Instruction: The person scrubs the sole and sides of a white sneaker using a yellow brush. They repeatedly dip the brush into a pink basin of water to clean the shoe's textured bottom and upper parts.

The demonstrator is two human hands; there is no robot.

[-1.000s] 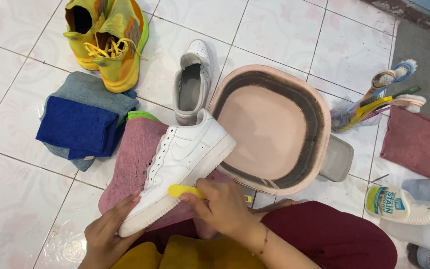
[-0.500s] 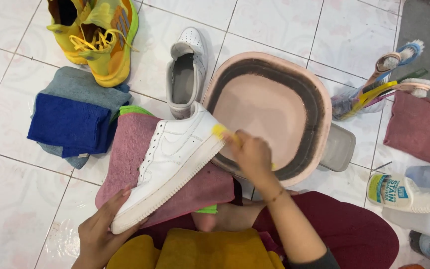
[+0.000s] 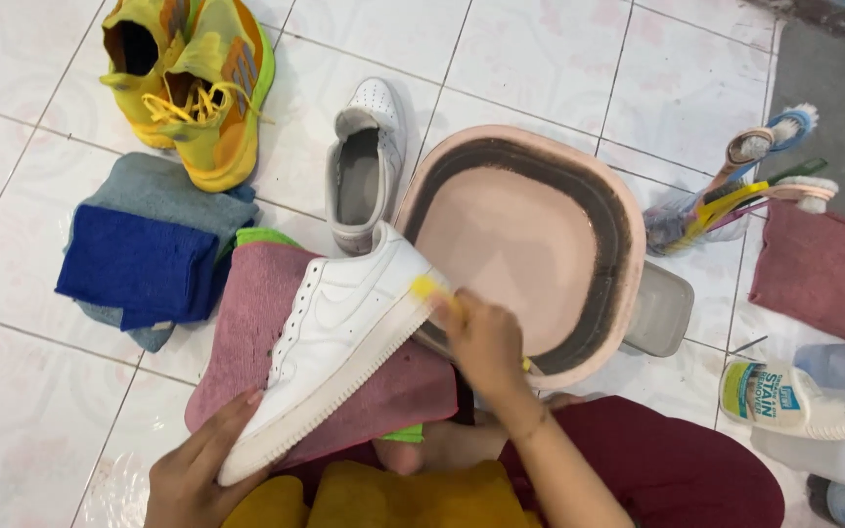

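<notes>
A big pink basin (image 3: pixel 525 244) with a dark ring inside sits on the white tiled floor (image 3: pixel 559 68), close in front of the person so water is easy to reach. Beside it lies a pink towel (image 3: pixel 256 313), spread flat to keep the floor dry and give the shoe a soft bed. On that towel rests the white shoe (image 3: pixel 339 337), tipped on its side with its sole edge turned toward the person, so the side of the sole is easy to rub. The left hand (image 3: pixel 198 469) is at the toe end, fingers spread on the sole, pressing it so it does not slide. The right hand (image 3: pixel 486 342) is curled tight around a small yellow brush (image 3: pixel 429 288), and the brush touches the heel end of the shoe, right next to the basin rim. A second white shoe (image 3: pixel 364 166) waits upright beyond the towel. A pair of yellow shoes (image 3: pixel 193 83) sits farther off. Folded blue cloths (image 3: pixel 144 259) lie to the left, near but out of the wet. More brushes (image 3: pixel 755 176) stand in a holder past the basin, and a white spray bottle (image 3: pixel 799 401) lies to the right, close by.
</notes>
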